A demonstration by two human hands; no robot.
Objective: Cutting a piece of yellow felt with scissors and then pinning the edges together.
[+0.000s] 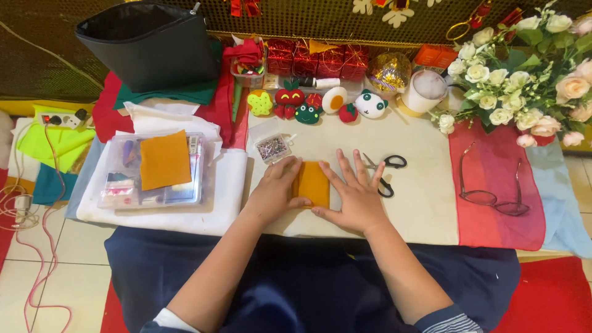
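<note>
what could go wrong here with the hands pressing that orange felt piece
The scissors lie right beside the right hand, so a sideways slide could catch the blades. The small box of pins sits just above the left hand and could be knocked and spilled. The orange felt may shift under uneven pressure.

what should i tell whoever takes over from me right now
Left hand lies flat on the left edge of the small orange felt piece; right hand lies flat on its right edge, fingers spread. Neither grips anything.
The felt lies on the cream table cover, pressed down between both hands.
Scissors lie just right of the right hand, untouched. Box of pins sits just above the left hand.
A larger orange felt sheet rests on the clear plastic case to the left.
No cut or stitch shows on the small piece yet.
</note>
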